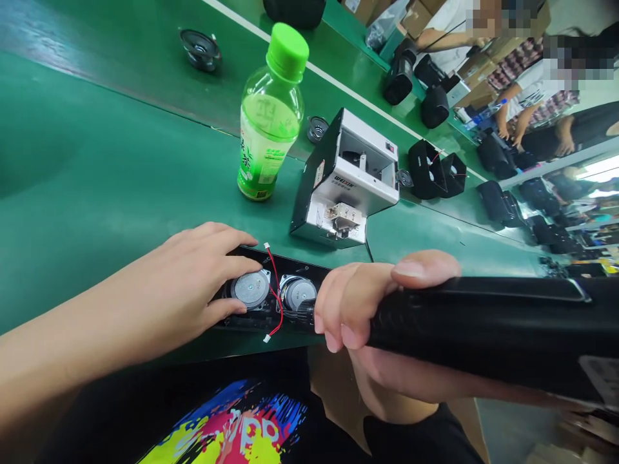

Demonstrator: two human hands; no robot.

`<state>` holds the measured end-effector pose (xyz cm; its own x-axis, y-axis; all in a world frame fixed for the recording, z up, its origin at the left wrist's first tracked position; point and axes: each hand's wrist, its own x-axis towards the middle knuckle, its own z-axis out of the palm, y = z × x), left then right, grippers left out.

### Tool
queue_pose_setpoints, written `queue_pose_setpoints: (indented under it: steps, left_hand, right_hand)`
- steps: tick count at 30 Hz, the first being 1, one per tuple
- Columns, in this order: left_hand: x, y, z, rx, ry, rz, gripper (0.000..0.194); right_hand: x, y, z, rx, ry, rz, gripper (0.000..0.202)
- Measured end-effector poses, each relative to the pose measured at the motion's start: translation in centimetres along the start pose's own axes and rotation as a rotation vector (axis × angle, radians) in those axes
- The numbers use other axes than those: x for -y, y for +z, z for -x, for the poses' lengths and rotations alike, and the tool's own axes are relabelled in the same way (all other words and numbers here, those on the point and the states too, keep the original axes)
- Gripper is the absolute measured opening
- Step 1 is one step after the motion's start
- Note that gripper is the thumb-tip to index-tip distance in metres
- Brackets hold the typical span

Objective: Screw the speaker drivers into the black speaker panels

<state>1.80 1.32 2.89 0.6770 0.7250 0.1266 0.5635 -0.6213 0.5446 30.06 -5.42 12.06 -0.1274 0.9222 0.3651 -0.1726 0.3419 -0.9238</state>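
Note:
My left hand (207, 270) has its thumb and forefinger around the rim of a round, silver-backed speaker driver (251, 289) that sits in a long black speaker panel (304, 264). Beside it in the same panel is a second speaker driver (296, 294), partly covered by my right hand. Red wires (280, 309) with small white plugs lie across the panel between the two drivers. Wrapped in the fingers of my right hand (353, 303) is a thick black electric screwdriver (483, 316), its body pointing left over the panel. The thumb rests along its top, and I cannot make out the bit.
A WEIXIN screw feeder (345, 180) stands behind the panel, with a green-capped bottle (271, 122) to its left. Loose speakers (200, 50) and black speaker housings (435, 169) lie along the green bench. Co-workers (527, 96) are at the far right.

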Motion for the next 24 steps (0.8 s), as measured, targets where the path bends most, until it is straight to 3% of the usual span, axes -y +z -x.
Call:
queue_pose_setpoints:
  steps: [24]
  left_hand:
    - [-0.7,0.2,-0.1,0.016,-0.046,-0.003,0.038]
  right_hand:
    - [-0.2,1.4,1.1,-0.043,-0.055,0.129,0.031]
